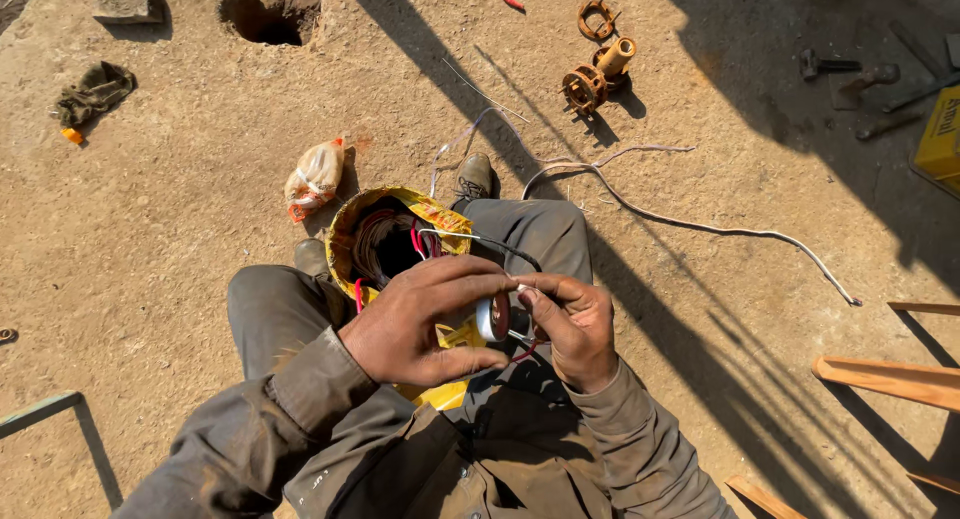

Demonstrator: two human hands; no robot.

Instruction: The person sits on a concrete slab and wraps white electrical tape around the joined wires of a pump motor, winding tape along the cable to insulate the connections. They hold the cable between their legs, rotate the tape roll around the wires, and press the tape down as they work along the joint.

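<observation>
I sit on dusty ground with a yellow cylinder (352,219) between my knees, its open top full of copper windings and red and black wires. My left hand (425,319) and my right hand (572,324) meet just above it, both pinching a small roll of tape (494,317). The left fingers hold the roll's side and the right fingertips grip its end, where a thin white strip shows. A black wire (500,245) runs from the cylinder toward my hands.
A plastic bag (315,177) lies beyond the cylinder. Rusty metal parts (596,74) sit further off, with a long white cable (700,224) on the ground. A hole (262,14) is at the top, tools (850,79) and wooden strips (885,377) at right.
</observation>
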